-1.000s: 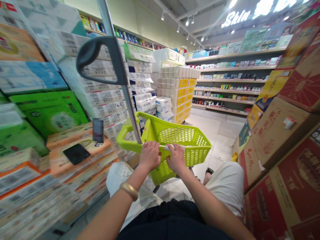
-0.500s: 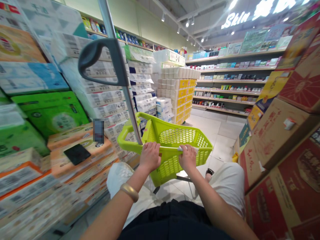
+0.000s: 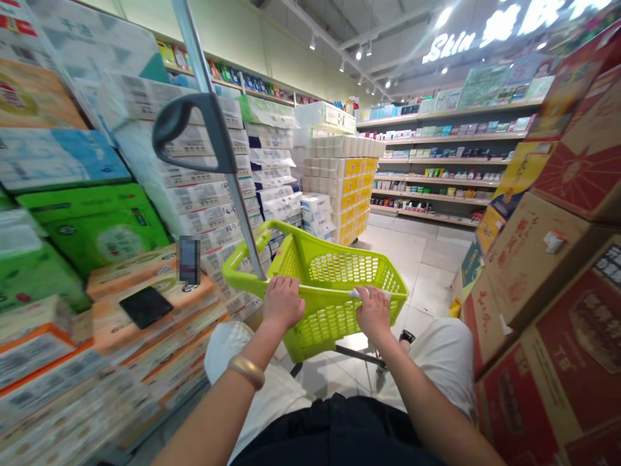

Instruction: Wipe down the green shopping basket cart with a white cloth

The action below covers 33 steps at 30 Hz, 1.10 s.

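A lime-green shopping cart basket (image 3: 315, 336) with perforated sides stands in front of me, its handle bar (image 3: 235, 268) to the left. My left hand (image 3: 284, 302) is closed over the near rim, close to the foot of a metal pole (image 3: 250, 239). Farther right on the same rim, my right hand (image 3: 373, 312) presses a white wipe (image 3: 358, 293) against the edge, fingers curled over it. Most of the wipe is hidden under that hand. A grey loop grip (image 3: 220, 133) is fixed on the pole. The visible inside of the basket holds nothing.
Stacked tissue packs (image 3: 194, 155) line the left side, with a flat black object (image 3: 145, 306) and a pixelated upright device (image 3: 189, 259) on top of nearer packs. Cardboard cartons (image 3: 528, 259) rise at right. Stocked shelves (image 3: 436, 139) stand behind a tiled aisle (image 3: 407, 259).
My right hand has slid a little to the right along the rim with the wipe. The cart and my left hand sit slightly farther left in view.
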Tool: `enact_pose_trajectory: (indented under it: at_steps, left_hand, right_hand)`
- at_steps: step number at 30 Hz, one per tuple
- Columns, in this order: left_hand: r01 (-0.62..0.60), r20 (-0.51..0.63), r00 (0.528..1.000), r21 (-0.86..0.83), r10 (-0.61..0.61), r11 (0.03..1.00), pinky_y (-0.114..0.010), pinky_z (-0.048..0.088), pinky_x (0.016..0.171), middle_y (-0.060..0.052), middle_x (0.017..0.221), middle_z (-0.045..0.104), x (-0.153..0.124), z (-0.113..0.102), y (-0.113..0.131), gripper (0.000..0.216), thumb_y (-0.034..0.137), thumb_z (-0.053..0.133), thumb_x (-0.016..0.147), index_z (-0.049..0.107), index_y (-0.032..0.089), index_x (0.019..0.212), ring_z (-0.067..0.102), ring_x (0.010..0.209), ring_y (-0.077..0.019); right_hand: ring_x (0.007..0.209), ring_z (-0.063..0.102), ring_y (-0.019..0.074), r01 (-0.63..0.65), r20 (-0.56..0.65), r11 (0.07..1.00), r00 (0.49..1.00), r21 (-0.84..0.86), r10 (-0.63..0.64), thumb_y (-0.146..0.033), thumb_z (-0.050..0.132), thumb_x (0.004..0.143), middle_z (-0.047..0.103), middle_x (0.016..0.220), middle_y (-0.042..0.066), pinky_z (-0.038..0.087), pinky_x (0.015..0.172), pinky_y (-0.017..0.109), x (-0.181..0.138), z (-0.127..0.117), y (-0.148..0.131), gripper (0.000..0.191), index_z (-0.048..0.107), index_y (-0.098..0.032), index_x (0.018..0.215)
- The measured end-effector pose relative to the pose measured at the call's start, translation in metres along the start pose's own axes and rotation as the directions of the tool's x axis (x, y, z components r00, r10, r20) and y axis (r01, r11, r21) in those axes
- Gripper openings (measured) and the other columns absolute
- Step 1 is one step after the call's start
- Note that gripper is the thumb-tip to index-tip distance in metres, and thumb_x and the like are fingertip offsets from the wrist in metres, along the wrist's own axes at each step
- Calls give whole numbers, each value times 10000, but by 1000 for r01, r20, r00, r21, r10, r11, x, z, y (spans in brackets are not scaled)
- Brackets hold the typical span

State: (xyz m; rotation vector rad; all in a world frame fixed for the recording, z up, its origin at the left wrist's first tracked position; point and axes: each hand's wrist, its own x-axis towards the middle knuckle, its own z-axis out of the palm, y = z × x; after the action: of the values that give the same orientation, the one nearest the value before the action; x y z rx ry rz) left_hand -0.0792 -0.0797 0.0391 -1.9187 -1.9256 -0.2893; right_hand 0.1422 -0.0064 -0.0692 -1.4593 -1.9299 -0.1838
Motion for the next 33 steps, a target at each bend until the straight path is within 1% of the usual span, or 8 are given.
enact_pose_trajectory:
  at_steps: [4,8,12,17,22,28,30,33]
  left_hand:
    - [-32,30,999,-14,32,999,-462,94,1178,-136,1428,447,-1,12,16,612,262,510,754,449,132,1349,286,1384,-291]
    - [-142,179,972,-69,152,987,-447,47,1192,-139,1485,369,-1,30,31,700,272,514,760,341,100,1415,214,1424,-270]
    - [-159,196,967,-38,163,987,-476,57,1186,-161,1414,433,1,39,28,739,286,576,729,339,118,1408,288,1376,-295]
    - [-171,184,967,-31,174,985,-479,65,1182,-176,1377,445,-1,39,20,733,269,576,737,331,110,1410,312,1343,-308]
    - [-152,177,972,-42,157,987,-482,48,1182,-167,1372,439,-4,41,26,739,282,575,743,314,122,1416,286,1352,-305]
    - [-155,160,974,-44,160,987,-481,50,1180,-159,1375,435,-7,42,31,732,308,568,752,306,139,1415,286,1353,-301]
    - [-159,164,973,-51,166,986,-478,51,1179,-154,1373,437,-8,41,30,736,300,569,749,303,144,1417,282,1357,-297]
    - [-158,176,970,-59,166,986,-466,36,1183,-151,1374,435,-9,38,30,754,279,571,738,295,135,1424,273,1364,-290]
  right_hand:
    - [1104,441,276,-24,-37,1000,999,11,24,-115,548,715,547,1155,120,286,1028,432,-2,2,-32,455,602,-203,1158]
    - [1137,426,264,71,-16,996,997,60,-70,-116,556,703,533,1191,106,281,1043,421,-4,4,-53,529,564,-222,1221]
    - [1155,417,242,106,-25,992,994,65,-104,-93,524,722,526,1203,85,272,1064,407,-11,4,-30,533,549,-238,1234]
    - [1188,385,261,-16,-128,1000,992,25,19,-95,465,756,487,1224,96,271,1063,452,-25,5,9,509,526,-225,1245]
    - [1201,361,295,-133,-190,990,972,49,139,-135,504,742,474,1203,123,241,1068,509,-23,7,-16,509,504,-204,1247]
    - [1191,373,279,116,-32,987,993,115,-113,-148,553,718,477,1233,120,246,1086,458,-11,8,-73,574,499,-199,1287]
    - [1190,384,256,152,-29,981,988,122,-150,-130,536,731,488,1237,106,242,1096,434,-12,6,-68,571,496,-209,1295]
    - [1186,397,236,146,-62,985,988,91,-141,-91,503,741,508,1229,82,251,1095,416,-18,3,-36,539,524,-234,1260]
